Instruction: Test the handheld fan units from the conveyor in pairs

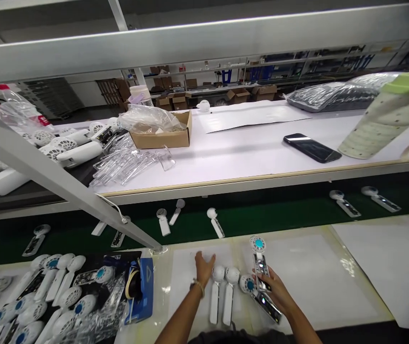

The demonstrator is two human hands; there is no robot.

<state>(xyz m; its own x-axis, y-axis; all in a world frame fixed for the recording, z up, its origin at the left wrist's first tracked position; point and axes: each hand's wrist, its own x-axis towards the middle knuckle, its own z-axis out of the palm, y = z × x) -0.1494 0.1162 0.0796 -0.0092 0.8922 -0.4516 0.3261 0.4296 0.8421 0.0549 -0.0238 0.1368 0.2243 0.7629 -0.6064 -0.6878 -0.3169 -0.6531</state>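
Note:
My right hand (276,286) grips a small handheld fan (260,262) by its uncased handle, with shiny inner parts showing and a blue hub in its head. Below that hand, another opened handheld fan (267,305) with a blue hub lies slanted on the bench. Fingers and thumb spread, my left hand (204,268) is over the white bench sheet and holds nothing. Just to its right lie two white handheld fans (215,297) (229,297), side by side with heads pointing away from me.
Beyond the bench, a green conveyor belt (190,236) carries several scattered fans. More fans (70,296) fill the left side, beside a blue box (143,306). A slanted metal post (82,184) crosses the left. The shelf holds a cardboard box (163,139), clear plastic parts (125,165), a phone (311,147) and a bottle (372,119).

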